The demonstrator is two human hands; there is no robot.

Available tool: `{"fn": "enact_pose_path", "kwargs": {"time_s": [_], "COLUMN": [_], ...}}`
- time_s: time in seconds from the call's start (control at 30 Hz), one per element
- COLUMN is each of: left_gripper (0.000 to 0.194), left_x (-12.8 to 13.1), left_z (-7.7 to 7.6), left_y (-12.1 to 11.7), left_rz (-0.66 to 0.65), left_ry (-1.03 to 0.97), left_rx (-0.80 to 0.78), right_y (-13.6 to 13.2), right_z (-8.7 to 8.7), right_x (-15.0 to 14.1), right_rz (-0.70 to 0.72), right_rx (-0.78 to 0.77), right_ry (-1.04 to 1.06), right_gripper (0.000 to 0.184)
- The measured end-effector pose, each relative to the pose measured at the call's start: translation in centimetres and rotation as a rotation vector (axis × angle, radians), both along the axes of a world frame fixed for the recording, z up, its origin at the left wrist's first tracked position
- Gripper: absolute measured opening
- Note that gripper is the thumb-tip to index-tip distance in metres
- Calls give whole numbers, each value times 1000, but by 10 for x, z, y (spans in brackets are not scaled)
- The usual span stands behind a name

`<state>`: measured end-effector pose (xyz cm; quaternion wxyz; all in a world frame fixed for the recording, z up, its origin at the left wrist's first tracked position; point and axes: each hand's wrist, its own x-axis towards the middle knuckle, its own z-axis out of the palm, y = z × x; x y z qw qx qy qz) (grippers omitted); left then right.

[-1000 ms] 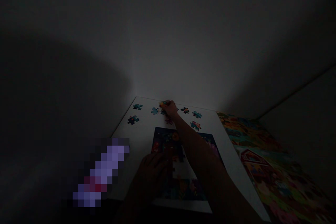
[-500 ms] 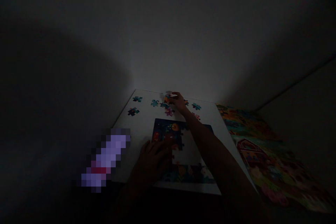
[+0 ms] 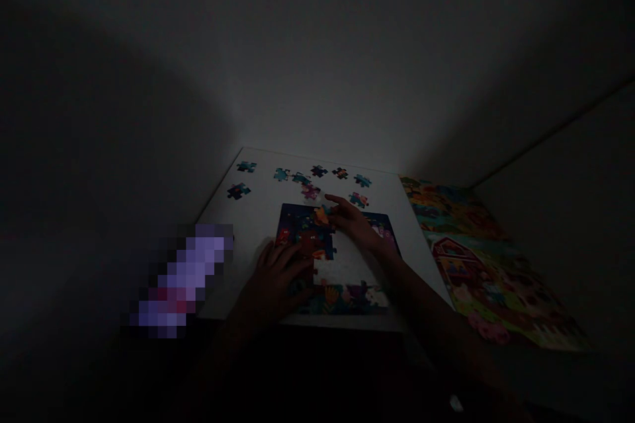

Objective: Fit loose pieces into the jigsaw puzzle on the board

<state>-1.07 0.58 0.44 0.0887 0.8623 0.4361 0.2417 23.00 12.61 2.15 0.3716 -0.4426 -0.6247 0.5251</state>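
The scene is very dark. A partly assembled jigsaw puzzle (image 3: 347, 291) lies on a white board (image 3: 258, 225). My left hand (image 3: 275, 277) rests flat on the puzzle's left side, fingers spread. My right hand (image 3: 354, 221) is over the puzzle's upper edge, pinching an orange puzzle piece (image 3: 321, 215). Several loose pieces (image 3: 300, 178) lie in a row along the board's far edge, beyond both hands.
A colourful farm-picture sheet (image 3: 476, 264) lies to the right of the board. A blurred purple object (image 3: 181, 281) sits at the board's left edge. A pale wall rises just behind the board.
My right hand took an orange piece from the far row and drew it back to the puzzle's upper edge. The left hand stayed on the puzzle. The view tilted downward.
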Motion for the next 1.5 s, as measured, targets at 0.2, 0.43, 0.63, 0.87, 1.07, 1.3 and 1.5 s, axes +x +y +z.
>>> {"fn": "enact_pose_path", "kwargs": {"time_s": [0.2, 0.43, 0.63, 0.87, 1.07, 1.3, 1.5], "left_gripper": [44, 41, 38, 39, 31, 33, 32], "left_x": [-2, -1, -1, -1, 3, 3, 3], "left_z": [-2, -1, 0, -1, 10, 11, 9], "left_y": [1, 3, 3, 4, 2, 2, 2], "left_rz": [2, 6, 24, 18, 21, 22, 23], "left_ry": [27, 28, 46, 48, 38, 59, 38], "left_rx": [14, 21, 5, 29, 6, -38, -12], "right_y": [-10, -18, -19, -20, -23, -29, -29], "right_z": [3, 4, 4, -1, 4, 17, 24], "right_x": [0, 2, 1, -1, 3, 8, 12], "right_rz": [27, 63, 81, 105, 201, 372, 491], "right_rx": [-29, -96, -105, -102, -77, -81, -84], "right_ry": [68, 98, 94, 102, 61, -74, -199], "right_gripper": [50, 37, 32, 27, 22, 18, 19]}}
